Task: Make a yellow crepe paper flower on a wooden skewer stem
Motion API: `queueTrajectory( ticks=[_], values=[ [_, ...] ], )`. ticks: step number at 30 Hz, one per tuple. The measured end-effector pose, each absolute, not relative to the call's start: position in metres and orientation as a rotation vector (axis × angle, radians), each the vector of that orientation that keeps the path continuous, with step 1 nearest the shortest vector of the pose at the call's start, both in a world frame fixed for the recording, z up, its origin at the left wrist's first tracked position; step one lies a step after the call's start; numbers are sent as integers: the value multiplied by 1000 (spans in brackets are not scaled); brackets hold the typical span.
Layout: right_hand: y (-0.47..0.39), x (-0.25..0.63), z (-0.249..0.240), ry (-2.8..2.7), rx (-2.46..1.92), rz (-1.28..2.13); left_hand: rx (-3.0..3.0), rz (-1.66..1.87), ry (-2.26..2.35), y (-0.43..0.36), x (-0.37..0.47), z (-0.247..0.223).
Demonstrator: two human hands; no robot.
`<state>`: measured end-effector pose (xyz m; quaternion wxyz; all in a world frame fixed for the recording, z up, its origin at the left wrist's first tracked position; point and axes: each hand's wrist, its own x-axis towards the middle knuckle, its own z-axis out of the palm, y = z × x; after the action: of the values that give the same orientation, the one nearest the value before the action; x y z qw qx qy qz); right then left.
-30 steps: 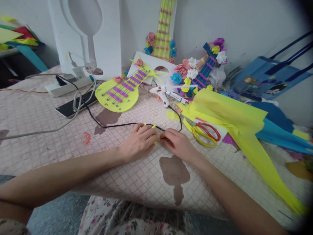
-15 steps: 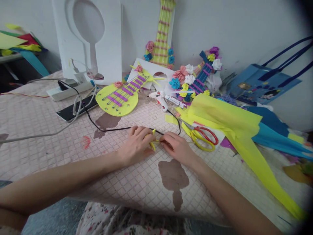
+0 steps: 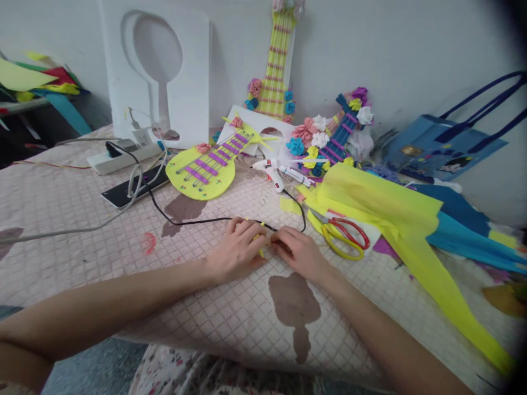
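Observation:
My left hand (image 3: 239, 247) is closed over a small yellow piece (image 3: 261, 252), likely crepe paper, whose tips poke out between and beside the fingers. Close by on its right, my right hand (image 3: 300, 253) has thumb and fingertips pinched together; whatever sits in that pinch is too small to name. Both hands rest low over the quilted cloth, fingertips almost meeting. The black cord (image 3: 206, 221) of a white glue gun (image 3: 272, 172) runs just behind them. Right of my right hand lie scissors (image 3: 341, 241) with one yellow and one red handle loop.
A yellow paper instrument (image 3: 201, 174) with purple bars lies behind my left hand. Further back are a power strip (image 3: 123, 157), a phone (image 3: 134, 186) and a white cut-out board (image 3: 189, 82). Yellow crepe paper (image 3: 382, 192) spreads rightward, with a blue bag (image 3: 432, 145) behind.
The whole view has shifted slightly down and right. My left fingers have closed further over the yellow piece, so less of it shows. My right hand stays pinched.

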<state>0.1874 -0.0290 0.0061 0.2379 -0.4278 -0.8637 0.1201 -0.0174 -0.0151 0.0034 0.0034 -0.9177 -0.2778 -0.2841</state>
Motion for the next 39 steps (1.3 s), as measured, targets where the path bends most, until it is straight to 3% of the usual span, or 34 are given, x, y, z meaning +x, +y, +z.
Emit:
queueTrajectory(
  ticks=[39],
  values=[
    [-38, 180, 10, -2435, -1205, 110, -2926, -832, -881, -13, -49, 6]
  ],
)
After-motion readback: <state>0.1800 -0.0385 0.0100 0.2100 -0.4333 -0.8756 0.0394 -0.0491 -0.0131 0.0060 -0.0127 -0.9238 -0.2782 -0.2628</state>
